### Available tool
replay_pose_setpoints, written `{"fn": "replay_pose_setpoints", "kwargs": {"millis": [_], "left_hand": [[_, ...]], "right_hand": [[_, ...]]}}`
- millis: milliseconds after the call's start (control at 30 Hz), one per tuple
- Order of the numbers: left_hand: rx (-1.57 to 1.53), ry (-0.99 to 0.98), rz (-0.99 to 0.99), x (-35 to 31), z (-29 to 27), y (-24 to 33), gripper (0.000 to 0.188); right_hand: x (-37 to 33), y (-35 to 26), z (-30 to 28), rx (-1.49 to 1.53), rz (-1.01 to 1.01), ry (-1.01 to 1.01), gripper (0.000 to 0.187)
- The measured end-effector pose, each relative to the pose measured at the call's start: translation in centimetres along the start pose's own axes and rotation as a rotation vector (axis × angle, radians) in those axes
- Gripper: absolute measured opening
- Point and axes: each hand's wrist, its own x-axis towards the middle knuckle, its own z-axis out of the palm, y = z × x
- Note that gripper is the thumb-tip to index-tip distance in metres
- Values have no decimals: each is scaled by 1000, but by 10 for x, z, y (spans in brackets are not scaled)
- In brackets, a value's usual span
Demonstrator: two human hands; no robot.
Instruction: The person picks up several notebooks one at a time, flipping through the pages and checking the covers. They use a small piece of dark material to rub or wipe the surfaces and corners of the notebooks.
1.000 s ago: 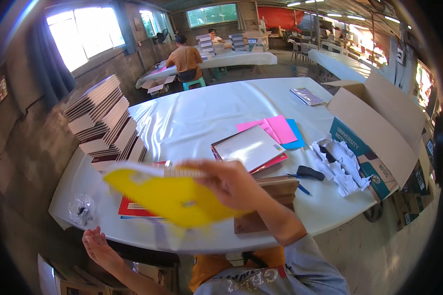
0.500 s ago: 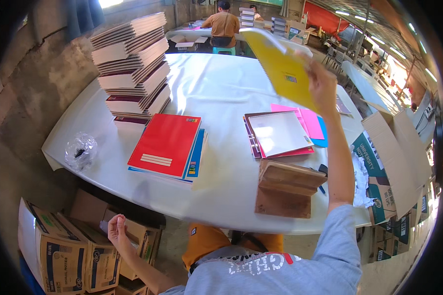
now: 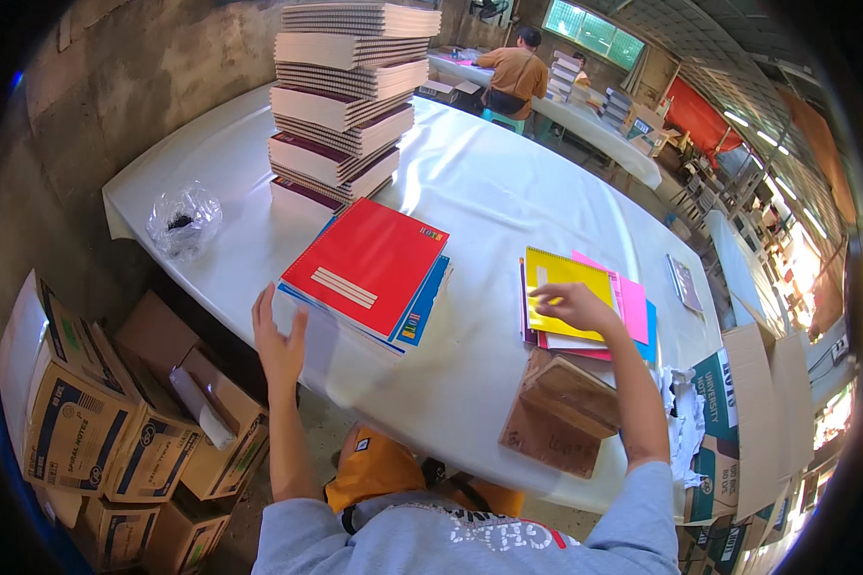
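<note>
A red spiral notebook (image 3: 379, 251) lies on top of a pile, with a blue notebook (image 3: 422, 311) showing from under it. My left hand (image 3: 280, 337) is at the pile's near left corner, thumb and fingers spread, holding nothing; whether it touches the pile I cannot tell. To the right, a yellow spiral notebook (image 3: 575, 271) tops a second pile with pink sheets or covers (image 3: 631, 305) and a blue one (image 3: 651, 331) poking out. My right hand (image 3: 585, 309) is over the yellow notebook, fingers loosely bent and apart, with nothing gripped.
A tall stack of spiral notebooks (image 3: 340, 110) stands behind the red one. A clear plastic bag (image 3: 184, 222) is at the table's left. Near the front edge sits a brown wooden stand (image 3: 564, 407). Cartons (image 3: 81, 422) flank the lower left; an open carton (image 3: 762, 402) stands right. Someone (image 3: 518, 75) sits beyond.
The yellow notebook, held up in my right hand before, now lies on the right pile, released. My left hand has risen from beside the cartons to the red notebook's pile. The view has turned.
</note>
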Motion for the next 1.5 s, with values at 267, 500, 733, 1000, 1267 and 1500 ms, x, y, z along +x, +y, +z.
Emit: {"fn": "replay_pose_setpoints", "kwargs": {"millis": [267, 500, 733, 1000, 1267, 1500], "left_hand": [[133, -210, -155, 63, 45, -40, 54], [374, -528, -165, 71, 30, -12, 46], [306, -553, -36, 47, 34, -15, 54], [624, -437, 28, 60, 44, -25, 49], [397, -716, -40, 75, 23, -34, 56], [292, -809, -91, 89, 16, -51, 56]], "right_hand": [[86, -80, 109, 897, 219, -112, 61], [114, -101, 124, 1180, 325, -41, 48], [119, -72, 136, 1456, 327, 200, 34], [108, -106, 156, 1322, 106, 522, 30], [106, -133, 161, 844, 41, 617, 31], [106, -168, 160, 213, -271, 909, 30]]}}
